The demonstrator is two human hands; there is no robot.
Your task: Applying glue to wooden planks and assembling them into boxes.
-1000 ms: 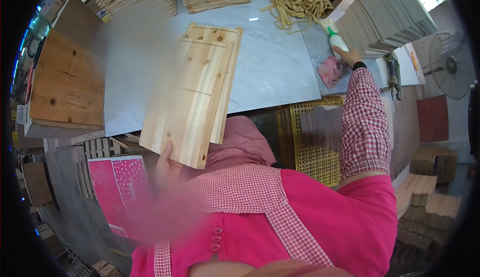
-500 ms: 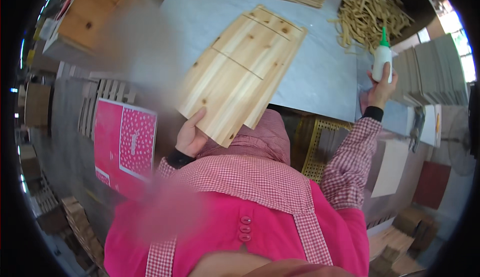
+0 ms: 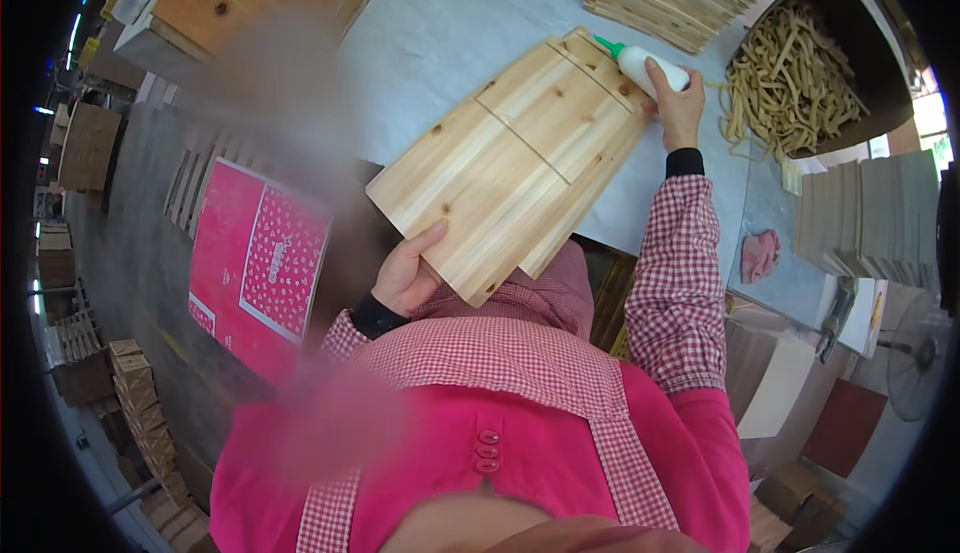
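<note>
In the head view, your left hand (image 3: 408, 271) grips the near edge of the upper wooden panel (image 3: 490, 168), which lies over a second panel (image 3: 540, 243), both overhanging the pale table (image 3: 405, 78). Your right hand (image 3: 682, 108) is wrapped around the tilted white bottle (image 3: 645, 68), its green nozzle (image 3: 608, 48) near the far end.

Main thing here is a flat pale wood board (image 3: 455, 188), knots dotted about, with two thin dark lines (image 3: 522, 141) running crosswise, one around the middle and one near the far end. It narrows away from the wide near edge and sits at a slant, its near end sticking out past the worktop (image 3: 430, 48). A second board (image 3: 572, 205) peeks out along its right side. White bottle (image 3: 652, 70) is tipped over sideways by the far line, green nozzle (image 3: 608, 47) pointing left; can't tell if it's touching.
</note>
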